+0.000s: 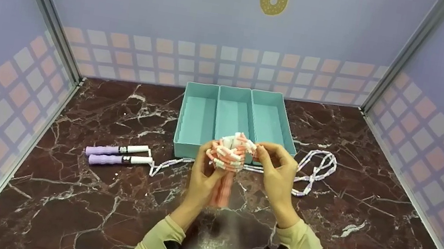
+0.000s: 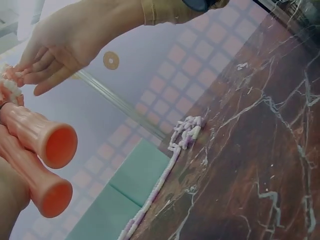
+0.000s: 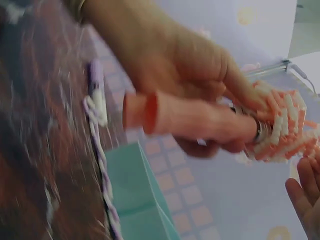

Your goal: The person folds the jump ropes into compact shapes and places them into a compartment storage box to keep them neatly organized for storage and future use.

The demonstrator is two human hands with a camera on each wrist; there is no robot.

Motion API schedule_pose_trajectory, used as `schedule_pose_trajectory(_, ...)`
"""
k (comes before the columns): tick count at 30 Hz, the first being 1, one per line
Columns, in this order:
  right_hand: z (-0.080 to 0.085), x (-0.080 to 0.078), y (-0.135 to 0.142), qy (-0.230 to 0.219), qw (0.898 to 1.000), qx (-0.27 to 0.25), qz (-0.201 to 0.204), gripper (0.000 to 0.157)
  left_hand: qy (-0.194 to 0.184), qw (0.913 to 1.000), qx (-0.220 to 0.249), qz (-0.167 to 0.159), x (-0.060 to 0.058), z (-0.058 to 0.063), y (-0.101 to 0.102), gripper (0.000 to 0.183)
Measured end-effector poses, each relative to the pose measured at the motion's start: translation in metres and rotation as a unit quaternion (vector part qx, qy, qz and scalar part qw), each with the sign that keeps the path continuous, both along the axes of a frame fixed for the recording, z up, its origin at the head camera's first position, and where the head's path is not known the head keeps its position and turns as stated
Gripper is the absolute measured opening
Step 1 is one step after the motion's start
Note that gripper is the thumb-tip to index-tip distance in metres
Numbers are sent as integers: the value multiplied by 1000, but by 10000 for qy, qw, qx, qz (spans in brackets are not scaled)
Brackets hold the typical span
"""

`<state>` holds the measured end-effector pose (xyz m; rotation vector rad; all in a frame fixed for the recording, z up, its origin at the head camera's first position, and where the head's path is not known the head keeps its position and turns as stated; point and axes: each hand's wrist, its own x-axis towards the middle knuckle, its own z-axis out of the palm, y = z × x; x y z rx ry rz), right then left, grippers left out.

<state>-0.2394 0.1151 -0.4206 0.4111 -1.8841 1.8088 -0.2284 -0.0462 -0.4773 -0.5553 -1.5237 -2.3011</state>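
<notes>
A pink and white beaded jump rope (image 1: 228, 156) is bundled around the upper part of its two pink handles (image 1: 222, 192). My left hand (image 1: 203, 179) grips this bundle from the left, with the flared handle ends pointing down toward me. My right hand (image 1: 279, 176) pinches a strand of the beads at the bundle's right side. In the right wrist view, the left fingers wrap around the handles (image 3: 200, 117) just below the coiled beads (image 3: 287, 117). The left wrist view shows the hollow ends of both handles (image 2: 37, 145).
A teal tray (image 1: 200, 116) with three compartments stands behind the hands. In front of it a purple and white beaded jump rope (image 1: 316, 171) stretches across the dark marble table (image 1: 134, 226); its two purple handles (image 1: 111, 151) lie at the left. Patterned walls (image 1: 221, 17) enclose the table.
</notes>
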Motion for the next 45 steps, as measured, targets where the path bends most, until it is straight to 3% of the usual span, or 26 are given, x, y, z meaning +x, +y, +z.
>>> schedule_pose_trajectory(2,-3,-3,-1,-348,9989,-246,206,15,-148,9999,34,-47,-3,-2,-1,57)
schedule_pose_trajectory(5,-4,-11,2,-618,9968,-114,486,15,-385,9992,-98,-35,-7,-4,-6,56)
schedule_pose_trajectory(15,6,-20,14,-434,9918,909,784,14,-604,9946,-840,-59,-13,-3,-16,60)
schedule_pose_trajectory(28,16,-19,20,-478,9895,1240,573,15,-421,9945,-957,-32,-15,6,-17,61)
schedule_pose_trajectory(36,18,-20,22,-583,9896,1211,511,18,-631,9931,-981,90,-17,10,-18,61)
schedule_pose_trajectory(42,38,-4,16,-705,9875,1371,319,19,-920,9909,-959,190,-19,13,-18,62)
schedule_pose_trajectory(45,42,-4,16,-682,9872,1421,236,18,-995,9903,-961,88,-19,15,-19,65)
